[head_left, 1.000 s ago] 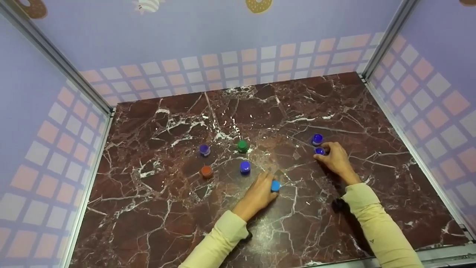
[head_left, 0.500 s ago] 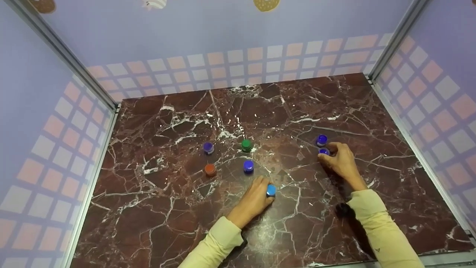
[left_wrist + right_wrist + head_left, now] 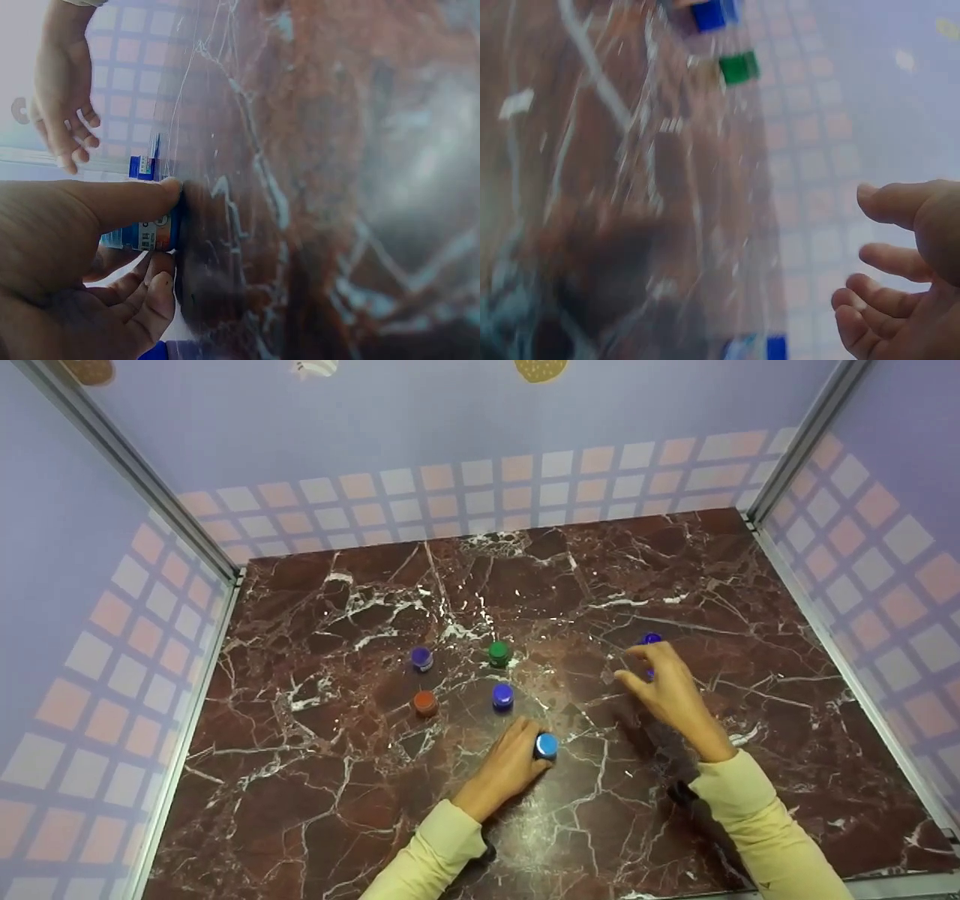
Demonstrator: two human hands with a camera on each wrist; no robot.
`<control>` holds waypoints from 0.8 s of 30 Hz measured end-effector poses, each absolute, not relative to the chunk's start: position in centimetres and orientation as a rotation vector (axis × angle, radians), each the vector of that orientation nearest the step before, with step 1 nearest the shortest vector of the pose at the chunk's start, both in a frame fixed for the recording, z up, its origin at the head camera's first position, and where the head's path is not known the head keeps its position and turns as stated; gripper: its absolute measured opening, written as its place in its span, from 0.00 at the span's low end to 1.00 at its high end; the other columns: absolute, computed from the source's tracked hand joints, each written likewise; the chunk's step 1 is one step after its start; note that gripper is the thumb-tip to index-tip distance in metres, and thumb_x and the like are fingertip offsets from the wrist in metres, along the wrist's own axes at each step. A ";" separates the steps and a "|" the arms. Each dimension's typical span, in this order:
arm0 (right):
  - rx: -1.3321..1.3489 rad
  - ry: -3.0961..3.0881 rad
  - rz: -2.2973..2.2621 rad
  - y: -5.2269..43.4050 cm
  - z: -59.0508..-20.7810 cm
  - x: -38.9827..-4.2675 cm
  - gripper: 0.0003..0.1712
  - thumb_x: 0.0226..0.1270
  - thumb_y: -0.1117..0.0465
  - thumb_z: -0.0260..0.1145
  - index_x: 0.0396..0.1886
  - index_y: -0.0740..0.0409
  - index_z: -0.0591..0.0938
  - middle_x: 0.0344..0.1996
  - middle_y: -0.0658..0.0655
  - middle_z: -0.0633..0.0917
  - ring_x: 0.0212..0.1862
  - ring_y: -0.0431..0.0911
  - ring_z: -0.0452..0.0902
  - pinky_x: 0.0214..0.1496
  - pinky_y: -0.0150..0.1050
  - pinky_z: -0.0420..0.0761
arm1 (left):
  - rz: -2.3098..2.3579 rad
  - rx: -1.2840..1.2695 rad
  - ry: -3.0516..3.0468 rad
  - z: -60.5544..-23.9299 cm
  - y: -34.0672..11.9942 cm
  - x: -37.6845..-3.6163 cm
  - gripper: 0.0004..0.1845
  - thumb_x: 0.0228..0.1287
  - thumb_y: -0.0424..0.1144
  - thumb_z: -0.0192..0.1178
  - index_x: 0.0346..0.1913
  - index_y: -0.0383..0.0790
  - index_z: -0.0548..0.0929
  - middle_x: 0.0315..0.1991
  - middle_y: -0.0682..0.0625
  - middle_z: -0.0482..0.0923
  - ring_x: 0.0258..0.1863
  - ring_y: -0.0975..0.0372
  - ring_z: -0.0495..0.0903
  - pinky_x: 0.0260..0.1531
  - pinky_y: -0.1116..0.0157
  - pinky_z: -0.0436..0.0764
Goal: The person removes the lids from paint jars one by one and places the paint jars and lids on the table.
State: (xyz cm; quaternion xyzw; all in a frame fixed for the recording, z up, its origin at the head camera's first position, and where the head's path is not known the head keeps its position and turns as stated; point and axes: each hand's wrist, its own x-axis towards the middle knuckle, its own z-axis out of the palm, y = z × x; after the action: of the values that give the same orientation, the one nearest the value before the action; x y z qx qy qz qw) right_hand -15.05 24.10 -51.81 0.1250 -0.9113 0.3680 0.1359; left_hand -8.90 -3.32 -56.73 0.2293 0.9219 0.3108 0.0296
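Dark red marble with white veins covers the table (image 3: 360, 780), which is walled by lilac panels with a checked band (image 3: 465, 495) on the far, left and right sides. Two arms in pale yellow sleeves (image 3: 757, 817) come in from the near edge.

The right hand (image 3: 671, 694) is raised a little above the table at the right, fingers spread and relaxed, holding nothing; the right wrist view shows the same loose, empty palm. Just beyond its fingertips a purple-capped jar (image 3: 651, 639) peeks out, with a scrap of a second purple one nearly hidden behind the fingers. Whether that second one stands or leans cannot be made out.

The left hand (image 3: 510, 765) lies near the middle, its thumb and fingers curled round a light blue-capped jar (image 3: 546, 745) that stands on the marble. The left wrist view shows the thumb pressed along the jar's side with the other fingers folded beneath.

To the far left of it stand four more little jars: blue (image 3: 502, 695), green (image 3: 499, 652), violet (image 3: 421, 658) and orange (image 3: 425, 703), well apart from one another.

By my reading the work is partway: two purple jars sit together at the right, one is in hand, four look untouched.
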 end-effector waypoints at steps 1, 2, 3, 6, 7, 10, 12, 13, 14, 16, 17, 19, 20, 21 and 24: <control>0.394 -2.642 1.054 23.6 -51.5 -14.9 0.24 0.61 0.65 0.78 0.52 0.73 0.81 0.45 0.69 0.80 0.44 0.63 0.78 0.48 0.57 0.78 | 0.964 0.705 2.840 -56.7 -3.4 -8.9 0.22 0.56 0.35 0.77 0.53 0.37 0.81 0.46 0.47 0.77 0.50 0.52 0.80 0.54 0.56 0.80; 0.424 -2.646 1.046 23.0 -51.3 -14.7 0.24 0.60 0.64 0.78 0.52 0.72 0.82 0.45 0.68 0.81 0.43 0.62 0.78 0.47 0.56 0.79 | 0.972 0.705 2.836 -56.8 -3.4 -8.9 0.22 0.57 0.35 0.77 0.53 0.37 0.81 0.47 0.47 0.77 0.51 0.52 0.80 0.54 0.56 0.80; 0.456 -2.651 1.041 22.5 -51.1 -14.5 0.23 0.60 0.64 0.78 0.52 0.72 0.82 0.45 0.68 0.81 0.43 0.60 0.78 0.46 0.55 0.79 | 0.980 0.702 2.832 -56.8 -3.4 -8.9 0.22 0.57 0.34 0.76 0.53 0.37 0.81 0.47 0.46 0.77 0.51 0.52 0.80 0.54 0.56 0.80; 0.551 -2.676 1.040 21.0 -50.4 -13.8 0.23 0.60 0.63 0.78 0.51 0.70 0.83 0.44 0.65 0.82 0.42 0.58 0.79 0.45 0.53 0.80 | 0.993 0.697 2.821 -56.8 -3.6 -8.9 0.22 0.58 0.33 0.76 0.53 0.36 0.81 0.48 0.46 0.77 0.52 0.52 0.80 0.55 0.56 0.79; 0.582 -2.688 1.045 20.5 -50.2 -13.6 0.23 0.60 0.63 0.78 0.52 0.69 0.83 0.44 0.64 0.82 0.42 0.57 0.79 0.45 0.53 0.81 | 0.992 0.695 2.817 -56.8 -3.7 -8.9 0.22 0.58 0.33 0.75 0.54 0.36 0.81 0.49 0.46 0.77 0.52 0.52 0.80 0.56 0.56 0.79; 0.679 -2.723 1.044 19.3 -49.9 -12.9 0.23 0.62 0.62 0.77 0.53 0.69 0.83 0.45 0.62 0.83 0.43 0.56 0.81 0.47 0.51 0.84 | 0.987 0.695 2.808 -56.8 -3.8 -8.9 0.22 0.59 0.32 0.75 0.55 0.36 0.81 0.50 0.46 0.77 0.53 0.51 0.80 0.56 0.56 0.79; 0.739 -2.753 1.035 18.5 -49.7 -12.4 0.22 0.62 0.61 0.76 0.53 0.68 0.83 0.46 0.62 0.84 0.44 0.55 0.82 0.48 0.50 0.85 | 0.985 0.704 2.807 -56.8 -3.9 -8.9 0.21 0.58 0.32 0.75 0.54 0.36 0.81 0.49 0.46 0.77 0.53 0.51 0.80 0.56 0.56 0.79; 0.768 -2.769 1.031 18.2 -49.6 -12.2 0.22 0.63 0.60 0.76 0.53 0.67 0.83 0.46 0.62 0.84 0.45 0.55 0.83 0.48 0.50 0.85 | 0.988 0.710 2.810 -56.8 -3.9 -9.0 0.21 0.58 0.32 0.75 0.53 0.36 0.81 0.49 0.46 0.77 0.52 0.51 0.81 0.55 0.56 0.79; 0.799 -2.780 1.019 17.8 -49.6 -11.9 0.22 0.64 0.60 0.76 0.53 0.66 0.83 0.46 0.61 0.84 0.45 0.55 0.83 0.49 0.50 0.85 | 0.987 0.711 2.812 -56.8 -4.0 -9.0 0.21 0.57 0.32 0.75 0.53 0.36 0.81 0.48 0.46 0.78 0.52 0.52 0.81 0.55 0.56 0.80; 0.849 -2.797 1.000 17.2 -49.6 -11.4 0.21 0.65 0.58 0.75 0.53 0.65 0.84 0.46 0.61 0.85 0.44 0.55 0.84 0.47 0.49 0.85 | 0.980 0.712 2.819 -56.8 -4.0 -9.0 0.20 0.56 0.32 0.76 0.51 0.36 0.81 0.47 0.47 0.78 0.50 0.53 0.81 0.54 0.57 0.80; 0.870 -2.798 0.987 16.9 -49.6 -11.2 0.20 0.65 0.58 0.75 0.52 0.64 0.84 0.45 0.60 0.85 0.43 0.55 0.84 0.46 0.49 0.85 | 0.976 0.715 2.824 -56.8 -4.0 -9.1 0.20 0.56 0.32 0.76 0.50 0.36 0.81 0.46 0.47 0.78 0.49 0.53 0.81 0.53 0.57 0.80; 0.901 -2.789 0.925 16.2 -49.9 -10.7 0.20 0.65 0.56 0.75 0.51 0.63 0.84 0.44 0.59 0.85 0.41 0.53 0.84 0.44 0.48 0.85 | 0.966 0.711 2.828 -56.8 -4.0 -9.1 0.20 0.56 0.33 0.76 0.50 0.36 0.81 0.46 0.47 0.78 0.49 0.53 0.81 0.53 0.58 0.80; 0.910 -2.777 0.883 15.9 -50.1 -10.5 0.20 0.64 0.56 0.76 0.50 0.63 0.84 0.43 0.59 0.85 0.40 0.53 0.84 0.43 0.48 0.85 | 0.961 0.709 2.829 -56.8 -4.1 -9.1 0.20 0.56 0.33 0.76 0.50 0.37 0.81 0.46 0.47 0.78 0.49 0.54 0.81 0.52 0.58 0.80; 0.917 -2.764 0.841 15.6 -50.3 -10.4 0.20 0.64 0.56 0.76 0.49 0.63 0.84 0.42 0.59 0.85 0.40 0.53 0.83 0.42 0.48 0.85 | 0.961 0.713 2.831 -56.8 -4.1 -9.1 0.20 0.56 0.33 0.76 0.49 0.37 0.81 0.46 0.47 0.78 0.49 0.53 0.81 0.52 0.57 0.81; 0.930 -2.721 0.700 14.7 -51.1 -9.9 0.19 0.63 0.56 0.76 0.46 0.64 0.84 0.40 0.59 0.85 0.38 0.52 0.82 0.41 0.48 0.85 | 0.966 0.728 2.836 -56.9 -4.2 -9.2 0.19 0.57 0.34 0.76 0.50 0.37 0.82 0.46 0.47 0.79 0.49 0.53 0.81 0.52 0.58 0.81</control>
State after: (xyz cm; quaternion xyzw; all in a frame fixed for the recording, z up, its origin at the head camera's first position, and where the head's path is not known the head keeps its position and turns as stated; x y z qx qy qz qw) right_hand -9.87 14.72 -51.07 0.3128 -0.9156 0.2356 0.0909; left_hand -9.20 -4.16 -56.88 0.2361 0.9194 0.3131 0.0294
